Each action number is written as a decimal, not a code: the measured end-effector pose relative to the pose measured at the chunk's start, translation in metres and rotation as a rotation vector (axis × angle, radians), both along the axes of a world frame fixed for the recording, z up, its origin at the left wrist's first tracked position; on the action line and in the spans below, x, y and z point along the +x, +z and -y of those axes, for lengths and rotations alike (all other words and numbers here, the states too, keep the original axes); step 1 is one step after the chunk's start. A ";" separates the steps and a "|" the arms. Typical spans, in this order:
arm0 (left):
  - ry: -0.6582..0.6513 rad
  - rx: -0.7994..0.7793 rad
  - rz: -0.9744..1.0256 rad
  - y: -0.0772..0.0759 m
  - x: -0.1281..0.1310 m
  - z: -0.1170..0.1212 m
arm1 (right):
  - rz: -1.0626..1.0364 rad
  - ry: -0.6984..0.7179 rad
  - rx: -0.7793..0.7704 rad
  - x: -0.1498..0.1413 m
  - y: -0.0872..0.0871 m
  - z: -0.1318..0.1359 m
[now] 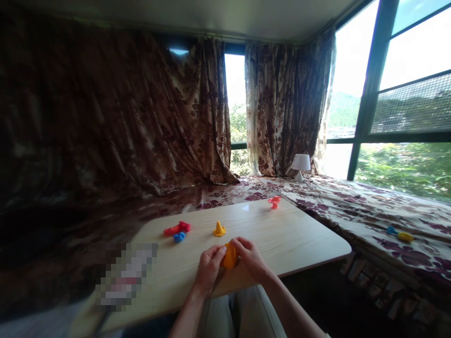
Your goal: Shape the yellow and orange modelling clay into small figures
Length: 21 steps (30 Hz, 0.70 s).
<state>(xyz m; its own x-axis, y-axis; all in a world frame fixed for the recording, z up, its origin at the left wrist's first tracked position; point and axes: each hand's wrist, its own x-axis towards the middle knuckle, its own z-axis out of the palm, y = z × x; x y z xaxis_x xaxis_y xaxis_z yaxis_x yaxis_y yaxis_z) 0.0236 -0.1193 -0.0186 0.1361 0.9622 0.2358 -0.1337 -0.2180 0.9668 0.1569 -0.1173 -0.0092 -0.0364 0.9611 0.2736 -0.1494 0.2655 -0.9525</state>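
Both hands are over the near part of the wooden table (268, 234). Between them is a rounded orange-yellow lump (230, 257) that looks like modelling clay. My left hand (208, 264) pinches its left side with thumb and fingers. My right hand (251, 256) grips its upper right side, fingers bent over it. Just beyond stands a small yellow cone (219, 229) with a wide, flared base. Farther left lie a long red piece (176, 228) and a blue lump (179, 237), close together. Near the far edge stands a coral-red shaped piece (274, 202).
A blurred-out flat item (128, 277) lies at the table's left edge. Patterned cloth (405, 253) covers the surface right of and behind the table, bearing a blue-and-yellow object (400, 234) and a white lamp (300, 164). Curtains (197, 112) and windows surround it.
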 end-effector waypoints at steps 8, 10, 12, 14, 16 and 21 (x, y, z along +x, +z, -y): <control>-0.028 0.021 -0.018 0.002 0.002 0.001 | -0.001 0.012 0.006 -0.001 -0.001 -0.002; -0.002 -0.003 0.052 0.001 0.001 0.000 | -0.023 0.019 0.015 -0.001 -0.004 -0.003; 0.032 -0.024 0.147 0.001 0.000 -0.002 | -0.045 0.051 0.023 0.000 -0.007 -0.005; 0.054 -0.043 0.224 0.000 -0.001 -0.003 | -0.064 0.076 0.037 0.000 -0.012 -0.008; 0.057 -0.067 0.271 0.000 -0.002 -0.004 | -0.093 0.071 0.048 0.000 -0.016 -0.011; 0.045 -0.155 0.387 0.003 -0.003 -0.004 | -0.190 0.030 0.006 0.000 -0.015 -0.010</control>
<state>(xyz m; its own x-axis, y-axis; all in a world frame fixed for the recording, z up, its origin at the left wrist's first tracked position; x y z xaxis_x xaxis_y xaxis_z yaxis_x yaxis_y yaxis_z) 0.0208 -0.1158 -0.0155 0.0235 0.9933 0.1129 -0.4869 -0.0872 0.8691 0.1571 -0.1071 -0.0242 -0.0125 0.9589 0.2836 -0.3340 0.2633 -0.9050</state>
